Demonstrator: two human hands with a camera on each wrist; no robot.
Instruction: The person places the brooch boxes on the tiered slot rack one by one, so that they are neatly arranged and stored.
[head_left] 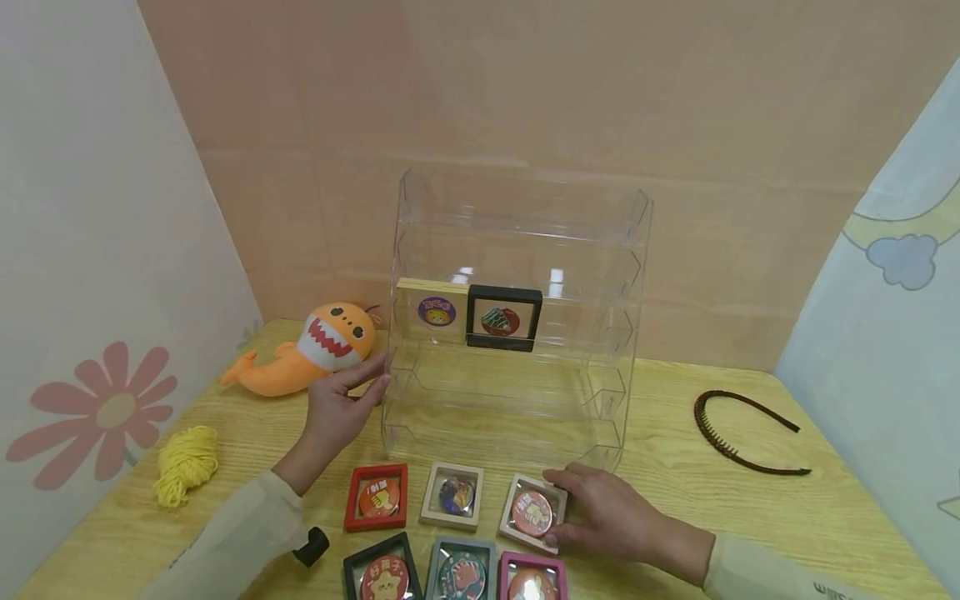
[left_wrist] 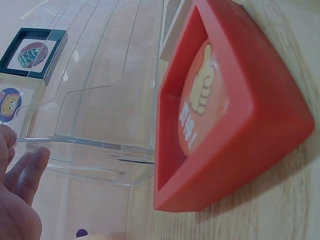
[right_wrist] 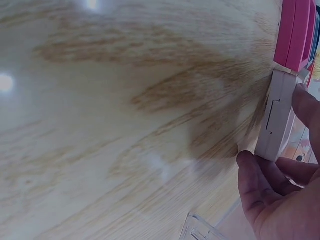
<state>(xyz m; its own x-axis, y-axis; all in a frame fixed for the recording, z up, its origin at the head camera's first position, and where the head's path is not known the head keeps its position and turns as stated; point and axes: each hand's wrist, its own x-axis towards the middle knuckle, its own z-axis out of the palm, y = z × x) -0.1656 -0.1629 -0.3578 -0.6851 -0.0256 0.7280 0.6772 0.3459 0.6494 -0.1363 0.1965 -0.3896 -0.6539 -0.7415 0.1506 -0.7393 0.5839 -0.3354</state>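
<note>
A clear tiered display rack [head_left: 517,392] stands in the middle of the table. My left hand [head_left: 341,412] pinches its left side edge between thumb and fingers; the left wrist view shows fingertips [left_wrist: 34,162] at that edge. On one tier sit a cream framed badge [head_left: 432,312] and a black framed badge [head_left: 504,318], side by side. In front of the rack, my right hand [head_left: 600,512] grips a beige framed badge [head_left: 532,512] by its right-hand corners. The right wrist view shows this frame's side [right_wrist: 274,117] between thumb and fingers, close over the table.
Left of the held frame lie a white framed badge [head_left: 452,496] and a red one [head_left: 377,497]. Nearer are black [head_left: 384,570], grey [head_left: 461,570] and pink [head_left: 532,577] frames. An orange plush shark [head_left: 315,350], yellow yarn [head_left: 187,462] and a dark headband [head_left: 712,433] lie around.
</note>
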